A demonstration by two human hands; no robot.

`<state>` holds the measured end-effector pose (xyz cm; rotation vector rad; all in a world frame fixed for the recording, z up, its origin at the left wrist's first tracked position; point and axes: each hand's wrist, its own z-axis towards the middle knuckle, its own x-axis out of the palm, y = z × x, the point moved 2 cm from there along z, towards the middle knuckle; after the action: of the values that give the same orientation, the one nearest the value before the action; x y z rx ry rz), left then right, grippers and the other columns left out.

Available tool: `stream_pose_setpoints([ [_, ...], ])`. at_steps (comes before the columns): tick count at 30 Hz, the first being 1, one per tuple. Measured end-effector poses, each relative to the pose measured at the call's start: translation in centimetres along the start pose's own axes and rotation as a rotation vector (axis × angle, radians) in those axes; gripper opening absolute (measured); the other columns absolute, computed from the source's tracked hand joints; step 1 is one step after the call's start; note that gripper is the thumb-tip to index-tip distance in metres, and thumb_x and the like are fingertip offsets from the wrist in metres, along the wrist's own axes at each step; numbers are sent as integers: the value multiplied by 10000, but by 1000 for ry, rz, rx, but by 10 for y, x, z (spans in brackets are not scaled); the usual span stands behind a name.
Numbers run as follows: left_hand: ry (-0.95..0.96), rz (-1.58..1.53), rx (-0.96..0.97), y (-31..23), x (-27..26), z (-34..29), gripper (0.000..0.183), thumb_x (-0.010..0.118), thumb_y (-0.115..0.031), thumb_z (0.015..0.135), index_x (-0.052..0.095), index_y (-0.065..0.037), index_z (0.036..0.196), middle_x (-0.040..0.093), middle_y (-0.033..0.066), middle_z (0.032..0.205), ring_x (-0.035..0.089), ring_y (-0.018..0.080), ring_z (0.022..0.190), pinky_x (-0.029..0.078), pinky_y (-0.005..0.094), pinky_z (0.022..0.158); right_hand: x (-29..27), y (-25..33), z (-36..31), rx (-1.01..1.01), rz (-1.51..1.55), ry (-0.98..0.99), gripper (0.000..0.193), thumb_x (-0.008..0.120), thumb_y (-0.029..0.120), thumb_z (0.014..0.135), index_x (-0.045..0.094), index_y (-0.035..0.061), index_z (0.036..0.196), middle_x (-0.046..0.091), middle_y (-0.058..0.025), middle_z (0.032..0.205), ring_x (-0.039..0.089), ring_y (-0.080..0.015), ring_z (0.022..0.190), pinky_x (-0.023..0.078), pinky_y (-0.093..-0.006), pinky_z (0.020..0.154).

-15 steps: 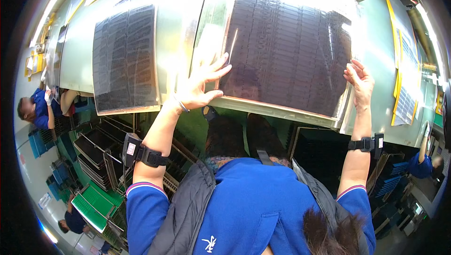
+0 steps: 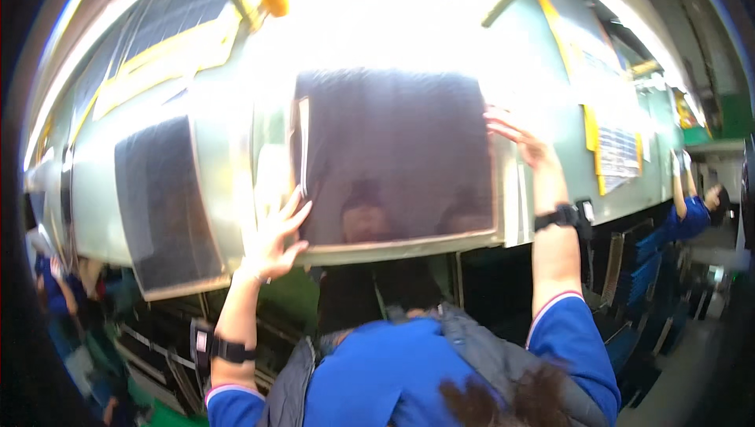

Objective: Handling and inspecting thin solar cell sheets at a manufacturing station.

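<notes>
A dark, glossy rectangular panel with thin copper-coloured edges lies flat before me on a pale green worktop. At its near left corner is my left hand, thumb and fingers spread, fingertips touching the left margin. On the opposite side my right hand reaches to the upper right edge with its fingers stretched out; they are slightly blurred, and nothing shows in them. Reflections appear on the panel's surface, and its far edge fades into bright glare.
Left of it lies a second dark panel. Yellow-edged sheets rest at the far left and right. Racks stand below the worktop. A person in blue is at the right; another, blurred, is at the left.
The whole view has swung, showing more of the worktop's far side. My right hand's fingers have straightened from a pinch along the right edge; my left hand stays at the left edge.
</notes>
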<state>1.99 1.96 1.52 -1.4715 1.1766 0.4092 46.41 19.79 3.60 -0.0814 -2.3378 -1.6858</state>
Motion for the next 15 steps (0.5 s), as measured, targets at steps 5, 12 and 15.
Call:
stream_pose_setpoints([
  [5,-44,-50,48,0,5,0,773,751,-94,621,467,-115,1340,255,113,1499,134,351,1404,52,499,1131,2,-10,68,218,-825,-221,381,571,243,883,537,4,1177,605,-186,1091,614,-299,962,488,-410,859],
  [12,-71,-119,41,-6,4,0,757,723,-32,628,472,-122,1336,226,108,1510,105,349,1410,36,509,1129,8,-15,95,-267,-1379,-291,410,537,228,874,505,145,1274,486,-134,1296,495,-348,1163,409,-439,966],
  [15,-61,-127,28,-6,3,4,747,716,-25,635,473,-123,1335,217,107,1513,100,351,1410,23,506,1128,16,-6,93,-187,-1363,-316,407,537,250,879,523,149,1273,517,-125,1282,490,-335,1180,398,-411,982],
])
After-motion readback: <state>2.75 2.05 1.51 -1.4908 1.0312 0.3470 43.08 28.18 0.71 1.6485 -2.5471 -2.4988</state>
